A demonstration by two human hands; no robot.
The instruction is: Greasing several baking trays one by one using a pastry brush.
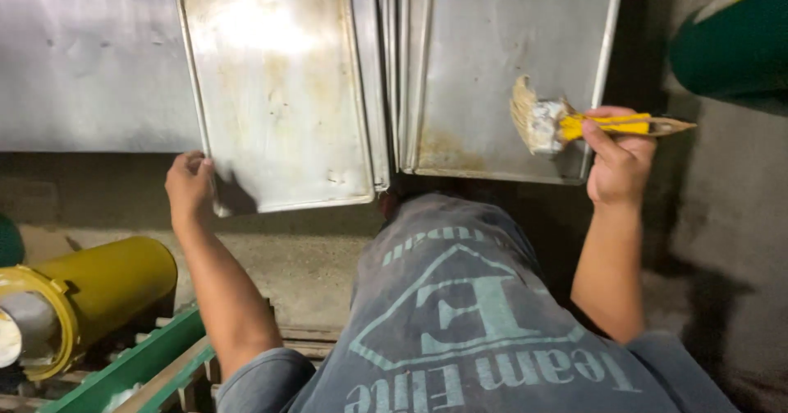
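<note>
My left hand (190, 185) grips the near left corner of a greasy metal baking tray (279, 84), which juts over the table's front edge. My right hand (617, 160) holds a brush with a yellow ferrule and wooden handle (574, 123). Its pale, matted bristles rest on the right part of a second metal tray (484, 52) lying beside the first. The two trays sit side by side, their inner edges almost touching.
Both trays rest on a steel table surface (82, 52). A yellow cylinder (90, 290) lies at the lower left above a green frame (131, 364). A green and yellow object (735, 35) sits at the upper right. A concrete floor (304, 257) lies below.
</note>
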